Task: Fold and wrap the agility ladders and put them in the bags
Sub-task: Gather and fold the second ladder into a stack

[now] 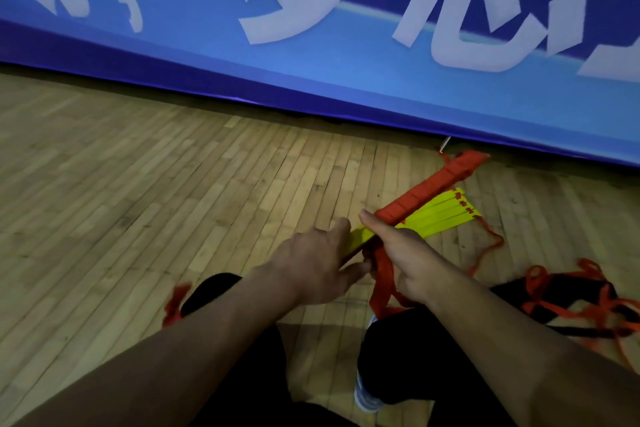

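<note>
Two hands [311,267] [408,253] grip the ladder bundle [433,191] over wood floor [138,184], blue banner [311,80] behind, loose straps [571,308] beside

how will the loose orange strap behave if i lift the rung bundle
Probably floppy: the orange strap hangs limp below the right hand. It may snag, since more lies tangled on the floor. The yellow rungs look stiff but fan apart, so they could slide.

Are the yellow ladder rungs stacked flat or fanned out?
Fanned out: the yellow plastic rungs spread apart at their far ends, gathered only where the right hand grips them.
</note>
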Action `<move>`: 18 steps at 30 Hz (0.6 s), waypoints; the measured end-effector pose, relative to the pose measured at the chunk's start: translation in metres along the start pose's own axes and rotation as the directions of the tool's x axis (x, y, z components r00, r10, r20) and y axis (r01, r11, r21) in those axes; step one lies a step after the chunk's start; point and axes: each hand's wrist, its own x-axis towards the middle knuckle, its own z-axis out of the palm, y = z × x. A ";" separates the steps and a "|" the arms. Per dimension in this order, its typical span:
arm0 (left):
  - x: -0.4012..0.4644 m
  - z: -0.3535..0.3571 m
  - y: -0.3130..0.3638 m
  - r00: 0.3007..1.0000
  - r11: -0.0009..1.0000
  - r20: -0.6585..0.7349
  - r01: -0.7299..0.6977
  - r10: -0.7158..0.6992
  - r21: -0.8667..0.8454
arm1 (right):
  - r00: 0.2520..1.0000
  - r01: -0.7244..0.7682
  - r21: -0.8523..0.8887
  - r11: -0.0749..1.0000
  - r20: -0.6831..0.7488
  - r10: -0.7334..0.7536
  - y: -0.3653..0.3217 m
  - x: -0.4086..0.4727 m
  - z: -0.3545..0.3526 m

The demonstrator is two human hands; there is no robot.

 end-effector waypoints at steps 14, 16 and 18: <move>0.005 -0.011 -0.012 0.961 0.955 -0.066 0.275 -0.269 0.113 | 0.990 -0.042 -0.181 0.983 0.126 0.065 -0.008 -0.011 0.004; 0.000 -0.005 -0.006 0.968 0.935 -0.190 0.215 -0.165 0.282 | 0.995 -0.050 -0.137 0.989 0.076 0.061 -0.005 -0.009 0.011; -0.003 0.001 -0.003 0.973 0.922 -0.228 0.122 -0.038 0.367 | 0.999 -0.043 -0.077 0.996 0.015 0.045 -0.003 -0.006 0.013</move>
